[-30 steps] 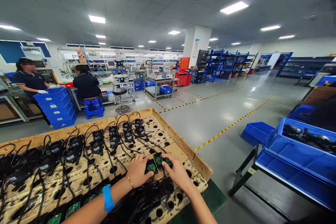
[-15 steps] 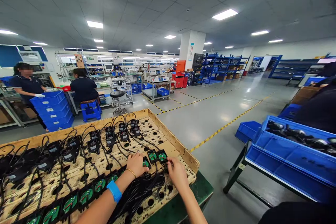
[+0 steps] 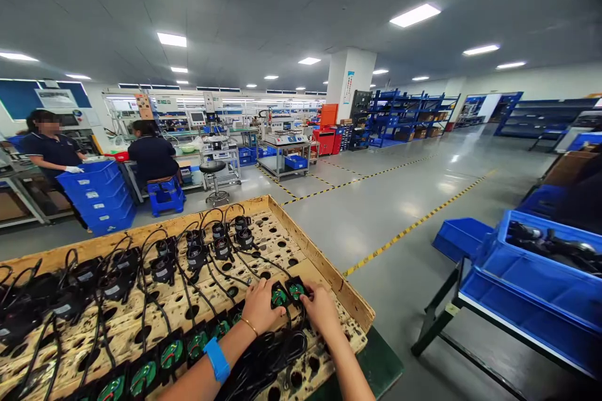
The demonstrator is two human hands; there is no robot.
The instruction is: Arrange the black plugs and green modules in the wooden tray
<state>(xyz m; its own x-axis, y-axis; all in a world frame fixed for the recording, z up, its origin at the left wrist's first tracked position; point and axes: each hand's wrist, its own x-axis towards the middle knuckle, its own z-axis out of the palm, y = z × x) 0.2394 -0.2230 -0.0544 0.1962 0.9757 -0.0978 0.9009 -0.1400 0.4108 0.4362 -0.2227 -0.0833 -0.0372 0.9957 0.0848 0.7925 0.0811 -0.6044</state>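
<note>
A wooden tray (image 3: 324,244) full of holes lies before me. Along its near side runs a row of square black housings with green circuit boards (image 3: 172,354). At the right end of that row, the fingers of my left hand (image 3: 263,308) close on a housing (image 3: 279,296), partly covering it. My right hand (image 3: 322,308) pinches the edge of the last housing (image 3: 296,290), right beside it. A bundle of black cables (image 3: 268,357) is heaped below my hands. Farther back stand round black motor-like units (image 3: 222,247), wired by cables to the housings.
A blue bin (image 3: 531,301) of black parts sits on a stand at the right, with another blue bin (image 3: 461,237) behind it. Stacked blue crates (image 3: 96,197) and two people are at the left. Yellow floor tape (image 3: 404,229) runs past the tray.
My right hand has come in onto the end housing, its fingers now over the edge. My left hand has shifted right to the neighbouring housing. The view has turned slightly.
</note>
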